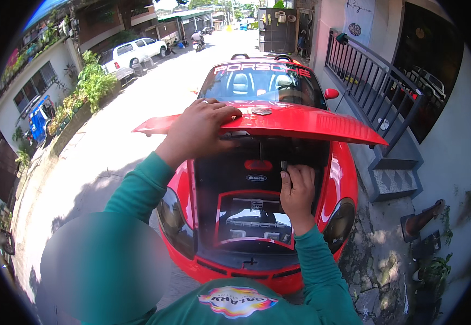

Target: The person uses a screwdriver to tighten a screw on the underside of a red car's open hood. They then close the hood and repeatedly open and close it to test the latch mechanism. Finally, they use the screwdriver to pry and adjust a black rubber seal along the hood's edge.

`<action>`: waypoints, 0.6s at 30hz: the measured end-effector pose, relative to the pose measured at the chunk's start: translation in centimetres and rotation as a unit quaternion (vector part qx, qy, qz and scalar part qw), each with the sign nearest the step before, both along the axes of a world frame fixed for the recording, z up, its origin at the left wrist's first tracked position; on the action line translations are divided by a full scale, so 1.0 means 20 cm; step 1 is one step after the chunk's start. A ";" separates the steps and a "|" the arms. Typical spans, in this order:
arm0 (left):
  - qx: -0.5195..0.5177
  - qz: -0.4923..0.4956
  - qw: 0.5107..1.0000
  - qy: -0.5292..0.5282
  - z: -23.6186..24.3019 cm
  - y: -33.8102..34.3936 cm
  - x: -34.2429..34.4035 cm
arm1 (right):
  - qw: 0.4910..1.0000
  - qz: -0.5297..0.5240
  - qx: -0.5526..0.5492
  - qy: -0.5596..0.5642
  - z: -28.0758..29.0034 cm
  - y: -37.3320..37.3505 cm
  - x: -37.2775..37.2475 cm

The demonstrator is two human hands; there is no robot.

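A red car (349, 173) stands in front of me with its front hood (300, 120) raised part way. My left hand (205, 127) grips the hood's front edge beside a small badge (261, 111), fingers on top and thumb below. Beneath the hood lies the dark front trunk (219, 173), with a red-framed glossy panel (254, 216) set in it. Over the trunk's right part my right hand (299, 189) is closed, pinching a small dark piece (284, 165) at its fingertips; its kind is unclear. A thin rod (261, 147) stands below the hood's middle.
Metal railing (373, 76) and tiled steps (395, 184) flank the car on the right. Potted plants (433, 271) stand along the right wall over cracked ground. Across the sunlit road are a white pickup (138, 51), a blue vehicle (41, 119) and a planted ledge (78, 122).
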State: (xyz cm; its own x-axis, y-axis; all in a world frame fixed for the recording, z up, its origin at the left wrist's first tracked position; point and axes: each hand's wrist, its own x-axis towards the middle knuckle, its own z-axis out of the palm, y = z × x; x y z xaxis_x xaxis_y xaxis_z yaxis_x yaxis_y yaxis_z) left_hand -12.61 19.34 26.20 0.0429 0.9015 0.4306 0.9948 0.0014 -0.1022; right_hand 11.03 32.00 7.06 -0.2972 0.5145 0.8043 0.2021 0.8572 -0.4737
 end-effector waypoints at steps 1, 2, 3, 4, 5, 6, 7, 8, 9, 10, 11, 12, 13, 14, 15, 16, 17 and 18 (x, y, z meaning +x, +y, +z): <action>0.002 0.006 1.000 0.006 0.01 0.00 0.00 | 1.000 -0.005 0.022 0.004 0.05 0.01 -0.03; -0.010 0.014 1.000 -0.006 0.03 0.01 0.01 | 0.999 -0.014 0.046 0.006 0.10 0.04 -0.06; -0.016 0.019 1.000 -0.008 0.04 0.02 0.02 | 0.997 -0.022 0.069 0.008 0.13 0.06 -0.08; -0.021 0.026 0.999 -0.010 0.05 0.03 0.02 | 0.996 -0.033 0.084 0.011 0.17 0.08 -0.10; -0.025 0.035 0.999 -0.012 0.06 0.03 0.02 | 0.994 -0.042 0.099 0.015 0.20 0.09 -0.12; -0.024 0.030 0.999 -0.013 0.06 0.03 0.02 | 0.992 -0.050 0.114 0.018 0.22 0.10 -0.13; -0.025 0.027 0.999 -0.015 0.06 0.03 0.01 | 0.990 -0.054 0.131 0.014 0.25 0.11 -0.14; -0.025 0.023 0.999 -0.017 0.06 0.04 0.00 | 0.987 -0.058 0.148 0.010 0.27 0.12 -0.14; -0.026 0.022 0.999 -0.017 0.06 0.05 0.00 | 0.984 -0.062 0.164 0.006 0.29 0.12 -0.14; -0.027 0.022 0.999 -0.017 0.07 0.05 -0.01 | 0.983 -0.069 0.167 0.001 0.30 0.12 -0.14; -0.028 0.021 0.999 -0.018 0.06 0.06 -0.01 | 0.982 -0.075 0.171 -0.005 0.30 0.12 -0.15; -0.030 0.028 0.999 -0.017 0.07 0.06 -0.01 | 0.981 -0.082 0.174 -0.010 0.31 0.11 -0.15; -0.032 0.034 0.999 -0.016 0.08 0.06 0.00 | 0.980 -0.094 0.176 -0.015 0.33 0.11 -0.14; -0.035 0.041 0.998 -0.015 0.09 0.06 0.00 | 0.978 -0.106 0.178 -0.020 0.34 0.10 -0.15; -0.018 0.030 0.999 -0.003 0.08 0.07 -0.01 | 0.976 -0.118 0.180 -0.025 0.35 0.09 -0.15; 0.000 0.021 1.000 0.011 0.07 0.07 -0.03 | 0.976 -0.125 0.177 -0.021 0.35 0.07 -0.16; 0.017 0.012 1.000 0.024 0.06 0.07 -0.04 | 0.976 -0.131 0.173 -0.017 0.36 0.06 -0.18; 0.017 0.015 1.000 0.022 0.06 0.06 -0.05 | 0.976 -0.136 0.169 -0.013 0.36 0.05 -0.19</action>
State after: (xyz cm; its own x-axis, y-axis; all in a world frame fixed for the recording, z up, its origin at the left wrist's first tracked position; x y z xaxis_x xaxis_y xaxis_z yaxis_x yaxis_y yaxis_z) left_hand -13.65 20.58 27.36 0.0357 0.8872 0.4599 0.9889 0.0350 -0.1443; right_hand 7.17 32.98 14.19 -0.2095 0.2838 0.9357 0.4521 0.8766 -0.1647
